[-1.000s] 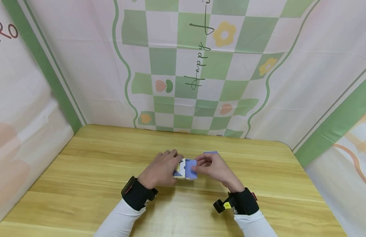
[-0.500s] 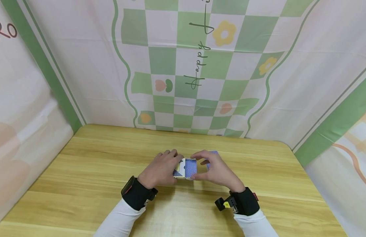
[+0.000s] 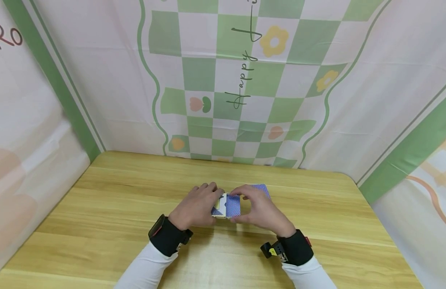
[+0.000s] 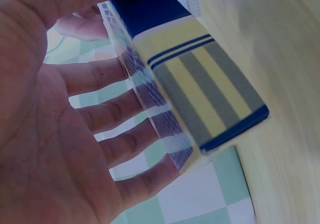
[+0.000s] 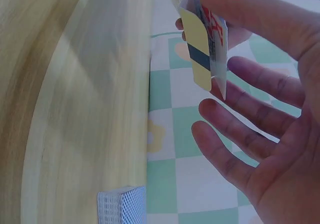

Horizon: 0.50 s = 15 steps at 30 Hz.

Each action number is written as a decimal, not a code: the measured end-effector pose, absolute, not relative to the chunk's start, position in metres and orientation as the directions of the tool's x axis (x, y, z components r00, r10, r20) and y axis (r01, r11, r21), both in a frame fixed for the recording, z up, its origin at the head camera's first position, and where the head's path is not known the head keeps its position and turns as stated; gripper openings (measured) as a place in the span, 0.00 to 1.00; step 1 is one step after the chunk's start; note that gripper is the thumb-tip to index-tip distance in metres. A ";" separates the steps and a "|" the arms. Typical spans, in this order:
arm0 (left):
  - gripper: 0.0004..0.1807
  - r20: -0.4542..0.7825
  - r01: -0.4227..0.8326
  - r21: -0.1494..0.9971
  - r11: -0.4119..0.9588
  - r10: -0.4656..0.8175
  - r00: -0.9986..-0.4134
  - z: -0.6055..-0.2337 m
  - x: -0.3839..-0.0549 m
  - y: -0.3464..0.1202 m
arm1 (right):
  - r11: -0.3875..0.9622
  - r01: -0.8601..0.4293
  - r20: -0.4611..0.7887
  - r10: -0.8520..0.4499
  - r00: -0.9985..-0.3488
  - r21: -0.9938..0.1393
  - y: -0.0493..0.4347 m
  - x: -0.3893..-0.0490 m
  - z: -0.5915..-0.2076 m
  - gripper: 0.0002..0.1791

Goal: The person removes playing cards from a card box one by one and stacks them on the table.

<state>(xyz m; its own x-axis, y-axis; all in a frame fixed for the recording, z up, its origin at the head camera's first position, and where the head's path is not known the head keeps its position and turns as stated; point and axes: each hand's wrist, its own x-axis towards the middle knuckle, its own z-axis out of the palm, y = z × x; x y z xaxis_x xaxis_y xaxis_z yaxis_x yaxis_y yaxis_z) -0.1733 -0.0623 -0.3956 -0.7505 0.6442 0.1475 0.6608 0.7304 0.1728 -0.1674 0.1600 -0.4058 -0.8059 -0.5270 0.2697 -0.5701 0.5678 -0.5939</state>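
My left hand (image 3: 195, 206) grips a playing-card box (image 4: 205, 84), thumb along one edge and fingers against the opposite one. The box is striped cream, grey and dark blue in the left wrist view. Blue-backed playing cards (image 3: 233, 206) stick out of its right end. My right hand (image 3: 264, 210) holds these cards by their two opposite edges, between thumb and index finger; its other fingers spread loosely. In the right wrist view a card with red print (image 5: 218, 49) shows beside the box's cream flap (image 5: 197, 46).
A squared stack of blue-backed cards (image 3: 262, 188) lies on the wooden table (image 3: 136, 188) just behind my right hand. A checked fabric backdrop (image 3: 230, 80) rises at the table's far edge, with more fabric on both sides.
My right hand has gone from fingertips at the cards' right end to a spread thumb and index finger on their edges. The left hand and box have stayed in place.
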 end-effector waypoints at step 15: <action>0.38 0.146 0.662 0.189 0.726 0.646 -0.750 -0.397 -0.174 -0.062 | 0.615 -0.566 0.224 -0.544 -0.809 -0.550 0.161 -0.164 -0.397 0.38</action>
<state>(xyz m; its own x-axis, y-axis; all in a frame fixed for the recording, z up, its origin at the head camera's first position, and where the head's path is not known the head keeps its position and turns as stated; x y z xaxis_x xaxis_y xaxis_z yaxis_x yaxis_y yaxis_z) -0.1740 -0.0624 -0.3974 -0.7497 0.6455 0.1461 0.6616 0.7257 0.1885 -0.1637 0.1611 -0.3975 -0.8086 -0.5442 0.2235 -0.5657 0.6149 -0.5495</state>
